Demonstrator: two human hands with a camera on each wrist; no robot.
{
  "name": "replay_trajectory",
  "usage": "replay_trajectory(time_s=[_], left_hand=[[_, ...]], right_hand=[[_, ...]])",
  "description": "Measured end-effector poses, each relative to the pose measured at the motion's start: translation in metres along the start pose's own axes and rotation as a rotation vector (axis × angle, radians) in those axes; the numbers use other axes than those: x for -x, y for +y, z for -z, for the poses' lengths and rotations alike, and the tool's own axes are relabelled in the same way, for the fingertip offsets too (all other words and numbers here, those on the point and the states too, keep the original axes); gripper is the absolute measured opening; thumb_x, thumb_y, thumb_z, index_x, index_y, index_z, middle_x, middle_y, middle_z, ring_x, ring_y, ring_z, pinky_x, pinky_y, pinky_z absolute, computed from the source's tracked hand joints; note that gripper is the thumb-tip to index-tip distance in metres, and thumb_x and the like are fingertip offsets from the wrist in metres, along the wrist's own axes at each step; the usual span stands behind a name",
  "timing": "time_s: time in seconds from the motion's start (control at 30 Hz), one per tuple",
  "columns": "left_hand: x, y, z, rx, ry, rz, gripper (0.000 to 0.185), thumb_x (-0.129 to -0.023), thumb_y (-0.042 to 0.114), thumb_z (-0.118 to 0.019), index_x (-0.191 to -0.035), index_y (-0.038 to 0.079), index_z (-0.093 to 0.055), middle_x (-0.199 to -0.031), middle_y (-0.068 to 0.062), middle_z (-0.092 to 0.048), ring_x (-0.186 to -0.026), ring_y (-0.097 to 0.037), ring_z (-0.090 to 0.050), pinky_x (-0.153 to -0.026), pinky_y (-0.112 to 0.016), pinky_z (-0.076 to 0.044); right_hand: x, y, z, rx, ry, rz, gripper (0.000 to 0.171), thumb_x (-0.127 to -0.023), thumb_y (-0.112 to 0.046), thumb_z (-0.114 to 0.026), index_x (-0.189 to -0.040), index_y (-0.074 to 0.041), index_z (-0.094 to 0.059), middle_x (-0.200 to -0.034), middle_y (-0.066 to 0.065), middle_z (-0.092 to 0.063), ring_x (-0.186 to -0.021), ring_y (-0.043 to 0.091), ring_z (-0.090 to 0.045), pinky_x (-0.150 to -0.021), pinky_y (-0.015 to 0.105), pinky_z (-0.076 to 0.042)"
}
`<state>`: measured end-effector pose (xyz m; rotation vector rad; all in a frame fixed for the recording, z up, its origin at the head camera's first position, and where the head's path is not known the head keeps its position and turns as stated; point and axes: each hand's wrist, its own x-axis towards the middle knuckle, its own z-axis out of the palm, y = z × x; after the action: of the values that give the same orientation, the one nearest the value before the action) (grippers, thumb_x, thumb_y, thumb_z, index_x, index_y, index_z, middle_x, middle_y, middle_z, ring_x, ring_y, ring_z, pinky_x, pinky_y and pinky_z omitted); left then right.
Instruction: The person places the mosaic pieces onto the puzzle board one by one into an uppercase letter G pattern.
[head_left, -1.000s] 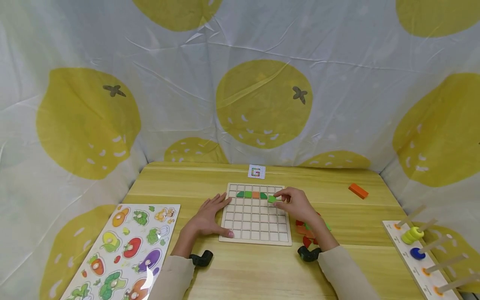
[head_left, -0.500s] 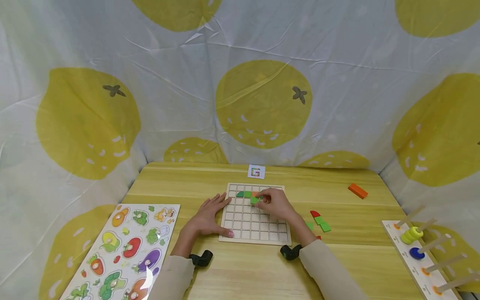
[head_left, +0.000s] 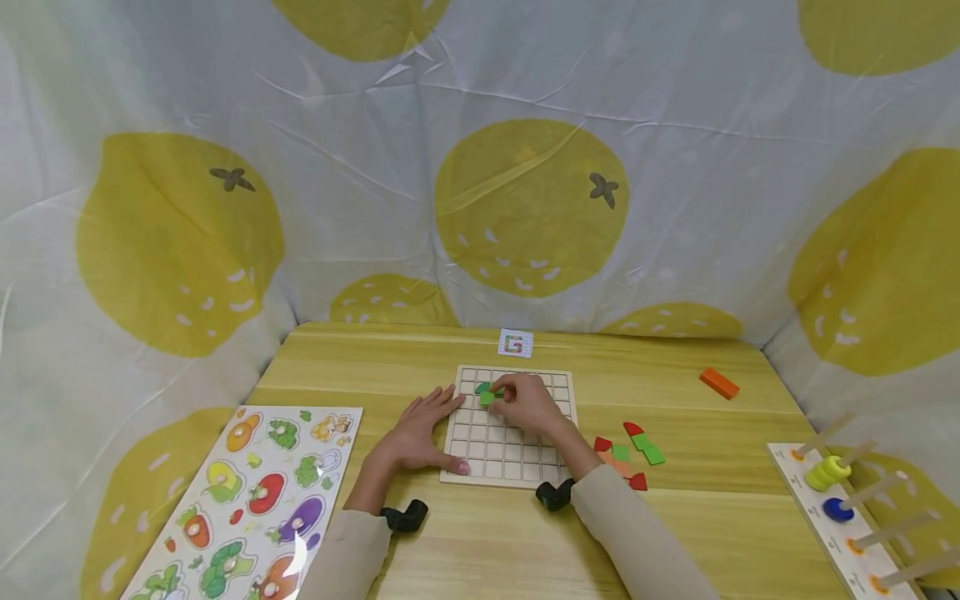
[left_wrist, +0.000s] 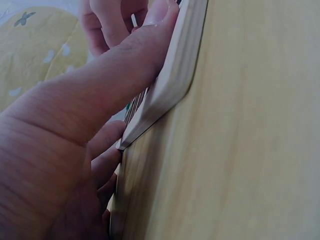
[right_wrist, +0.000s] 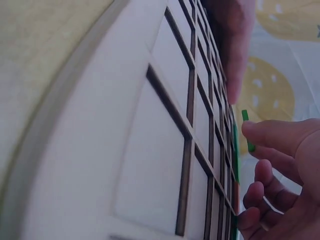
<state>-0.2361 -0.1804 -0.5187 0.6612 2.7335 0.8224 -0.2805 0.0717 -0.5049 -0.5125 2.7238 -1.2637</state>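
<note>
A: Where are our hands?

B: Our left hand (head_left: 415,433) lies flat against the left edge of the grid board (head_left: 510,462), fingers straight, thumb along its near left corner. The left wrist view shows that thumb (left_wrist: 120,65) pressed on the board's rim (left_wrist: 170,85).

A: And the right?

B: Our right hand (head_left: 528,402) is over the far left part of the board, thumb and fingers pinching a small green tile (head_left: 487,397). In the right wrist view the tile (right_wrist: 246,127) shows edge-on at the fingertips (right_wrist: 265,132), just above the squares; we cannot tell whether it touches the board.

A: What is already on the board?

B: A darker green piece (head_left: 481,387) sits in the second row, just beside the pinched tile. Our hand hides the rest of that row.

A: And around it?

B: A loose heap of red, green and orange tiles (head_left: 628,454) lies on the table (head_left: 675,533) to the right of the board. A small card (head_left: 515,342) lies beyond its far edge. An orange block (head_left: 719,382) lies well apart on the right, a ring stacker (head_left: 840,500) at the right edge, and a vegetable puzzle (head_left: 255,500) on the left.
</note>
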Motion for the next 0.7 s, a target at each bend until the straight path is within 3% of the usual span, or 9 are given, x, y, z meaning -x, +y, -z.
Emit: replay_trajectory(time_s=[0.7], left_hand=[[-0.0004, -0.0011, 0.0007, -0.007, -0.006, 0.0, 0.12, -0.067, 0.067, -0.088, -0.164, 0.024, -0.032, -0.174, -0.001, -0.015, -0.162, -0.029, -0.009, -0.131, -0.056, -0.006]], right_hand=[[-0.0018, -0.008, -0.0091, 0.04, -0.009, -0.067, 0.025, -0.09, -0.022, -0.08, -0.113, -0.012, -0.078, -0.077, 0.001, -0.058, -0.063, 0.015, -0.047, -0.059, 0.027, -0.038]])
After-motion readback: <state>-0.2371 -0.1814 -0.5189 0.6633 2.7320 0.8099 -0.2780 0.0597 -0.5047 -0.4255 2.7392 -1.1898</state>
